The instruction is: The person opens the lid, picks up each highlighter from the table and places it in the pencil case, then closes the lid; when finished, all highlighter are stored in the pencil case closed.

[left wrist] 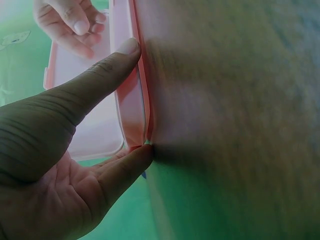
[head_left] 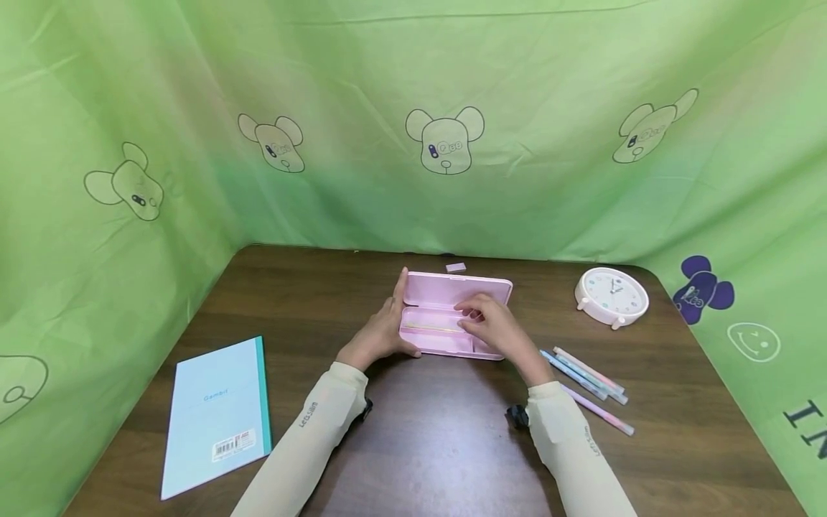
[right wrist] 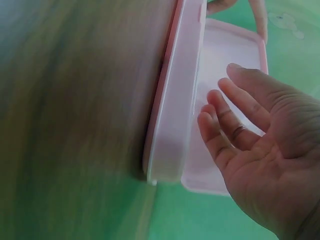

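Note:
A pink pencil case (head_left: pixel 452 353) lies open on the table, its lid (head_left: pixel 434 289) raised at the back. In its tray is a thin yellowish stick (head_left: pixel 429 328), too small to tell its kind. My left hand (head_left: pixel 385 327) holds the case's left end, the thumb along the front wall in the left wrist view and the fingers at the end. Over the right half of the tray hovers my right hand (head_left: pixel 491 327). Its fingers (right wrist: pixel 220 107) are loosely bent, and the right wrist view shows nothing between them.
A small pink block (head_left: pixel 455 267) lies behind the lid. Several pastel pens (head_left: pixel 591 377) lie near the right forearm, with a white clock (head_left: pixel 611 296) beyond them. At the left is a light blue notebook (head_left: pixel 216 416). Green cloth (head_left: pixel 362 201) hangs behind the table.

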`<state>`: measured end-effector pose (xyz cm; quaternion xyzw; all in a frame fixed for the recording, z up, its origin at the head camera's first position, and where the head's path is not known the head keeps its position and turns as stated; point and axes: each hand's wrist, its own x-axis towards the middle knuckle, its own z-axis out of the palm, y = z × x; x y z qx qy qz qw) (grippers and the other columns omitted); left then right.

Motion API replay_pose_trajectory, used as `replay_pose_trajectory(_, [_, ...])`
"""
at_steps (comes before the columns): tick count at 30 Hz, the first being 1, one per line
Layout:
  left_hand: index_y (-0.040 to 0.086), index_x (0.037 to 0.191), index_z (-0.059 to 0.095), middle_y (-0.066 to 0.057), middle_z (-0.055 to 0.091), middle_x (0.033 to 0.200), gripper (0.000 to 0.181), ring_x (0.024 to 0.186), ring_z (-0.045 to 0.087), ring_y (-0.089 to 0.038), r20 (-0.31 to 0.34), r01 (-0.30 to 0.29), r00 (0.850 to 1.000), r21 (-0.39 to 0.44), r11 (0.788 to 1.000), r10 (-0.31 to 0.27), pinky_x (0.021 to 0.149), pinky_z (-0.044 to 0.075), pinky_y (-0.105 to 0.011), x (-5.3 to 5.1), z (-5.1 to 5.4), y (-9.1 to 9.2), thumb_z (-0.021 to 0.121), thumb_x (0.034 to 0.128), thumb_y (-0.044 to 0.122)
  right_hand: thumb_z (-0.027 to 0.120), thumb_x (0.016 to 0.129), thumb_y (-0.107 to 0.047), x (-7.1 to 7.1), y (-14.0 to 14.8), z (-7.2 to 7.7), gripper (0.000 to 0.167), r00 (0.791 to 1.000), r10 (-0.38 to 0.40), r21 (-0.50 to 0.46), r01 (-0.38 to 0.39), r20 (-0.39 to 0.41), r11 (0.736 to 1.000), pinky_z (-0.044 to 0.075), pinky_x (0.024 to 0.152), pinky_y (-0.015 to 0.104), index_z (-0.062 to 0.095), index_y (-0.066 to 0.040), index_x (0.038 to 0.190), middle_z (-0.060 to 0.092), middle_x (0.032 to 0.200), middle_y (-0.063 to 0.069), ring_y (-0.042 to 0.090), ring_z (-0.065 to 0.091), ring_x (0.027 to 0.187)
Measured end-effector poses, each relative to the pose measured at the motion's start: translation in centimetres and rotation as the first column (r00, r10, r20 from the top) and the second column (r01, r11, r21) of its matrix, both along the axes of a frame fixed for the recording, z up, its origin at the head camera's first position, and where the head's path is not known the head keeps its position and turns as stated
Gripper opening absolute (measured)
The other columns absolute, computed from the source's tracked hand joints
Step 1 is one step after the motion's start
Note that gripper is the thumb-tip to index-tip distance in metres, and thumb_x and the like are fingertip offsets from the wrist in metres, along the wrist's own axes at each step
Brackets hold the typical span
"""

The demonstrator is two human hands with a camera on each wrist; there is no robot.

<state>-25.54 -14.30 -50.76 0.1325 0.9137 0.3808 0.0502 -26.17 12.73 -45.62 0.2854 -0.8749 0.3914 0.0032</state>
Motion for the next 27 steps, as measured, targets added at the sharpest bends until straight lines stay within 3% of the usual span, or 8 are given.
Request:
replay_pose_trajectory(4, [0.038, 0.169, -0.025, -0.030, 0.023, 0.174, 0.170, 0.139, 0.050, -0.061, 0.004, 0.001, 1.000, -0.003, 1.000, -0.001, 0.110, 0.044, -0.071, 1.0, 1.8, 0.3, 0.109, 0.0661, 0.025, 0.078, 0.093, 0.006, 0.3, 1.5, -0.1, 0.021, 0.999, -0.034, 0.001, 0.035, -0.039, 0.999, 0.060, 0.082, 0.043, 0.077, 0.010, 0.113, 0.071, 0.099, 0.016, 0.030, 0.068, 0.088])
replay_pose_trajectory(9, [0.038, 0.169, -0.026, -0.028, 0.018, 0.177, 0.170, 0.142, 0.048, -0.060, 0.004, 0.010, 1.000, -0.011, 1.000, -0.010, 0.112, 0.044, -0.070, 1.0, 1.9, 0.3, 0.108, 0.0665, 0.025, 0.078, 0.095, 0.003, 1.3, 4.8, 0.1, 0.019, 0.991, -0.114, 0.025, 0.116, -0.063, 0.993, 0.056, 0.077, 0.033, 0.079, 0.006, 0.113, 0.071, 0.095, 0.010, 0.022, 0.065, 0.085])
replay_pose_trajectory(16, [0.034, 0.170, -0.024, -0.027, 0.016, 0.177, 0.169, 0.142, 0.047, -0.060, -0.004, 0.011, 1.000, -0.002, 1.000, -0.011, 0.112, 0.044, -0.071, 0.5, 1.1, 0.2, 0.109, 0.0659, 0.025, 0.084, 0.092, 0.000, 4.0, 11.5, 0.6, 0.023, 0.965, -0.213, 0.092, 0.229, -0.153, 0.969, 0.055, 0.073, 0.029, 0.080, 0.002, 0.114, 0.073, 0.094, 0.005, 0.014, 0.065, 0.082])
replay_pose_trajectory(19, [0.035, 0.170, -0.024, -0.026, 0.014, 0.178, 0.170, 0.145, 0.044, -0.060, -0.005, 0.012, 1.000, 0.005, 1.000, -0.012, 0.113, 0.042, -0.071, 0.4, 0.8, 0.0, 0.109, 0.0648, 0.024, 0.086, 0.089, 0.002, 5.3, 14.8, 0.5, 0.024, 0.951, -0.251, 0.093, 0.271, -0.181, 0.958, 0.055, 0.072, 0.024, 0.080, 0.004, 0.112, 0.075, 0.093, 0.008, 0.005, 0.064, 0.081])
replay_pose_trajectory(23, [0.042, 0.168, -0.027, -0.023, 0.012, 0.179, 0.172, 0.148, 0.042, -0.057, -0.004, 0.011, 1.000, 0.006, 1.000, -0.011, 0.115, 0.041, -0.070, -0.2, -0.4, -0.2, 0.109, 0.0647, 0.024, 0.084, 0.088, 0.004, 6.9, 19.1, 0.2, 0.026, 0.941, -0.311, 0.100, 0.325, -0.131, 0.941, 0.050, 0.071, 0.012, 0.078, 0.006, 0.113, 0.076, 0.099, 0.016, -0.009, 0.059, 0.080])
replay_pose_trajectory(27, [0.047, 0.165, -0.031, -0.022, 0.012, 0.180, 0.174, 0.148, 0.042, -0.057, -0.006, 0.008, 1.000, -0.007, 1.000, -0.008, 0.115, 0.042, -0.069, -0.6, -1.2, -0.3, 0.109, 0.0647, 0.026, 0.082, 0.091, 0.004, 8.1, 22.4, 0.2, 0.026, 0.938, -0.343, 0.120, 0.345, -0.040, 0.931, 0.049, 0.069, 0.011, 0.076, 0.009, 0.116, 0.076, 0.097, 0.015, -0.011, 0.059, 0.079])
